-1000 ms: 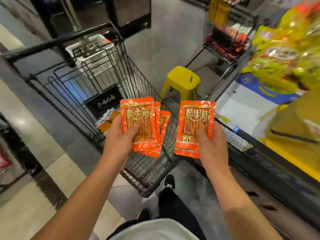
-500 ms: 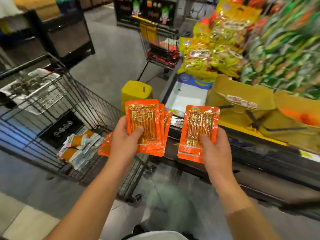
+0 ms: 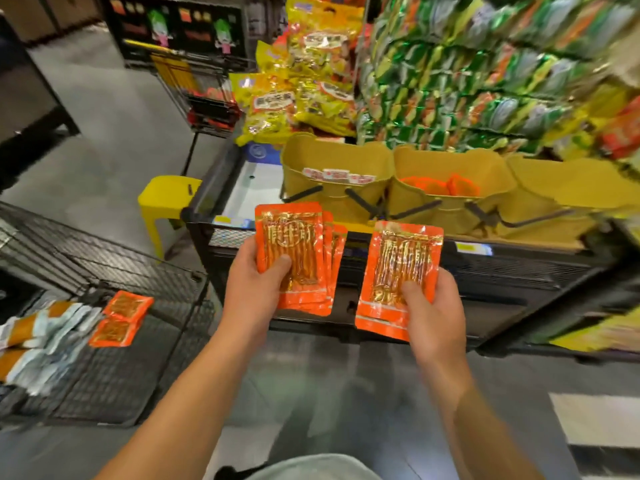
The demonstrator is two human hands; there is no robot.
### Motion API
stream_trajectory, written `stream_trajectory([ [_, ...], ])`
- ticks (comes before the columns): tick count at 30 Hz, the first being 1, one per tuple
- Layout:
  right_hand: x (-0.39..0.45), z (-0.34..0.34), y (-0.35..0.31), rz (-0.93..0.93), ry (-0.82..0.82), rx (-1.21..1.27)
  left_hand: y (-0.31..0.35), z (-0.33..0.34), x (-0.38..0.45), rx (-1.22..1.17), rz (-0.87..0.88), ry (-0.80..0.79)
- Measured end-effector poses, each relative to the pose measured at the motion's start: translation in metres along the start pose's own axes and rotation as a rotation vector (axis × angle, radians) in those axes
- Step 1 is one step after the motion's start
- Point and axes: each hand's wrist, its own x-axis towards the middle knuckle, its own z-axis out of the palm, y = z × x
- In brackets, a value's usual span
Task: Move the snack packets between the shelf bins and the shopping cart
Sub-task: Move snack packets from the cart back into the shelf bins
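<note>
I see both hands raised in front of the shelf, each grasping orange snack packets. The left hand (image 3: 254, 289) holds a fanned stack of packets (image 3: 298, 258), thumb pressed across the front of the top one, fingers curled behind. I count at least three edges in that stack; the exact number cannot be told. The right hand (image 3: 433, 313) grips a second stack (image 3: 398, 271) the same way — thumb on the face, fingers hidden behind. At least two packets show there, one lower edge peeking out under the other.

Both stacks are held upright, apart from each other, above the black front edge of the shelf (image 3: 502, 268). Behind them stand three yellow bins in a row. The left bin (image 3: 332, 157) carries a label strip on its front lip. The middle bin (image 3: 446, 164) holds orange packets (image 3: 440, 185) of the same colour. The right bin (image 3: 568, 181) is blurred, contents not readable.

The shopping cart (image 3: 104, 258) stands to the left — two more orange packets (image 3: 119, 318) lie on its mesh floor beside white-and-brown packs (image 3: 38, 337). A yellow stool (image 3: 166, 202) sits between cart and shelf. Yellow and green bags fill the upper shelves, blurred.
</note>
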Motion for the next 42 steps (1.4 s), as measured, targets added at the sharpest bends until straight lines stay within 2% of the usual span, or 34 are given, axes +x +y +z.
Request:
stream_trajectory([
  [7,0.044,-0.084,0.022,-0.003,0.136,0.007,-0.012,0.107,-0.008,0.043,-0.052,-0.103],
  [13,0.089,-0.118,0.026,0.029,0.192,-0.054,-0.014,0.172,0.008,0.001,-0.157,-0.183],
  [30,0.282,-0.095,0.006,0.112,0.32,-0.115,-0.009,0.31,0.199,-0.035,-0.314,-0.328],
  [38,0.341,-0.097,0.009,0.121,0.303,-0.133,-0.021,0.355,0.257,0.087,-0.317,-0.341],
  [42,0.369,-0.113,0.017,0.122,0.279,-0.159,-0.036,0.378,0.268,0.228,-0.284,-0.302],
])
